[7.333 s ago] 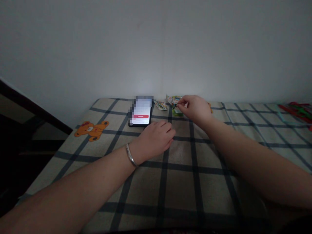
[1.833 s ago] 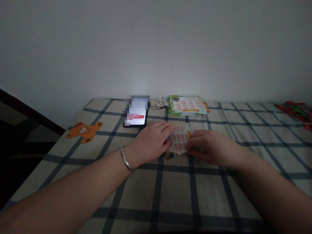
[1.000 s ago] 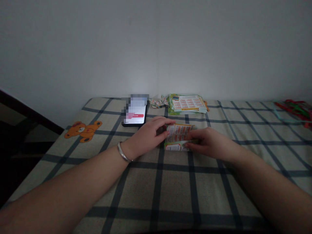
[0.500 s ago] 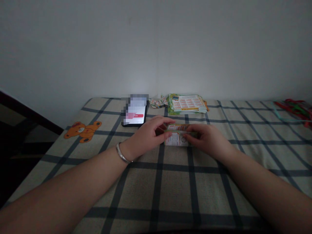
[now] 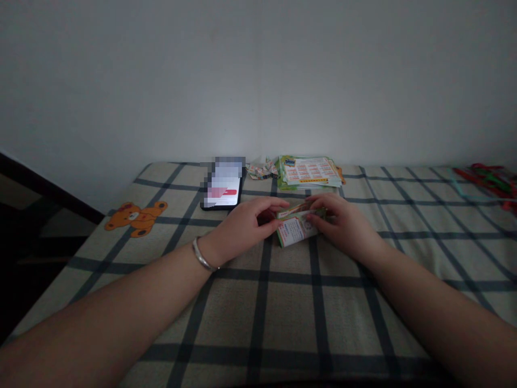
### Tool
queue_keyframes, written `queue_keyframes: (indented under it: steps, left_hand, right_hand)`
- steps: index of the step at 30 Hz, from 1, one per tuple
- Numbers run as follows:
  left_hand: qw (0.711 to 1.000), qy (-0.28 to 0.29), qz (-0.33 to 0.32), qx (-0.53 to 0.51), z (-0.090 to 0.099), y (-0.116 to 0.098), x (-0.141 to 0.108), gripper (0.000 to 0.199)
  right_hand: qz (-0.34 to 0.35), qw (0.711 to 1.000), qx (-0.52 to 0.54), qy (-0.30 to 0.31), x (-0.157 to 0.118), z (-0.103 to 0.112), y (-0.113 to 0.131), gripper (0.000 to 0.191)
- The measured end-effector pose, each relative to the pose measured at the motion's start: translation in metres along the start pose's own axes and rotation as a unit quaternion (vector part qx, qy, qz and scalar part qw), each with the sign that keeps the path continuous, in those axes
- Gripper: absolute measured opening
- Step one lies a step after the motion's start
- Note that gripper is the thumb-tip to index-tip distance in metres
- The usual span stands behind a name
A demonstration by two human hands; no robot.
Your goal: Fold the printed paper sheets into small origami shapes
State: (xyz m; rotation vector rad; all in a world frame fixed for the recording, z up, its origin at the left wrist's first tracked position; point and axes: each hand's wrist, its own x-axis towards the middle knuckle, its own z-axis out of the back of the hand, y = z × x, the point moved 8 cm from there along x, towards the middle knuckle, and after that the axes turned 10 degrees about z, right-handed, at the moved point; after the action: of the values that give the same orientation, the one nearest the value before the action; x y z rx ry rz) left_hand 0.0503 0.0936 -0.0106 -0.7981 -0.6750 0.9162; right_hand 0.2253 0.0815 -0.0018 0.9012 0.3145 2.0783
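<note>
A folded printed paper [image 5: 297, 229], white with green edges, is between my hands over the checked cloth and slants upward to the right. My right hand [image 5: 339, 218] pinches its right part between thumb and fingers. At its upper left corner, my left hand [image 5: 256, 218] curls with thumb and fingers around the edge, the thumb tip against the paper. A silver bangle [image 5: 202, 256] is on the left wrist. Behind the hands lies a stack of printed leaflets [image 5: 311, 172].
Left of the leaflets are a crumpled paper [image 5: 262, 170] and a phone [image 5: 224, 186] with a lit screen. An orange bear cutout [image 5: 137, 218] lies near the left edge. Red and green strips [image 5: 490, 180] lie at the far right, and a wall [image 5: 258, 81] rises behind.
The folded paper has tilted, its right end moving up and away and its left end lower. My right hand has moved slightly up with it, while my left hand has barely shifted.
</note>
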Motion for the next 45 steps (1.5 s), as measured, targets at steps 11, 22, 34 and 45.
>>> queue_keyframes:
  steps: [11,22,34,45]
  left_hand:
    - [0.998,-0.055,0.003,0.010,0.009,-0.001,-0.001,0.024]
    - [0.992,-0.122,-0.023,0.017,0.023,-0.010,-0.005,0.019]
    - [0.999,-0.036,0.006,-0.034,0.007,-0.005,-0.004,0.027]
    - [0.998,-0.057,0.015,-0.022,0.008,-0.004,-0.003,0.027]
  right_hand:
    - [-0.113,0.973,0.190,-0.066,-0.006,-0.005,-0.018,0.036]
    - [-0.137,0.973,0.185,-0.020,-0.010,-0.012,-0.020,0.030]
    - [-0.150,0.956,0.244,-0.059,-0.007,-0.011,-0.011,0.025]
    - [-0.123,0.977,0.162,-0.067,-0.010,-0.004,-0.008,0.027]
